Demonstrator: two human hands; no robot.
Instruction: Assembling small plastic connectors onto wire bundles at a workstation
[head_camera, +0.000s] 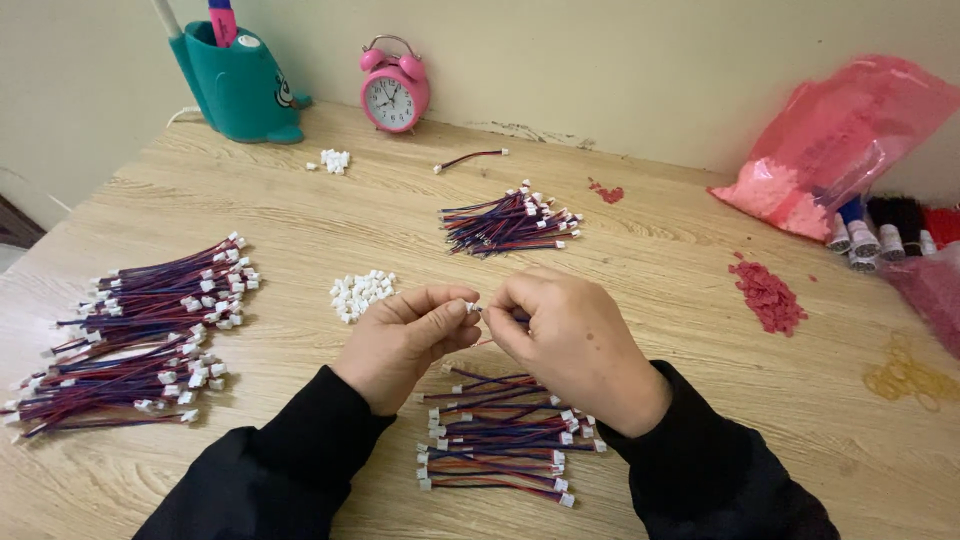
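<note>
The teal holder (240, 90) keeps a pink tool, cut off by the frame; the pink bag (840, 140) holds pale pieces. Over the tabletop (650, 260), left hand (405, 340) and right hand (570, 340) pinch a small white connector (472, 307) – its wire is mostly hidden by fingers.

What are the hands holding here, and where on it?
Left hand pinches a small white connector at its fingertips; right hand grips the thin wire's end beside it.
</note>
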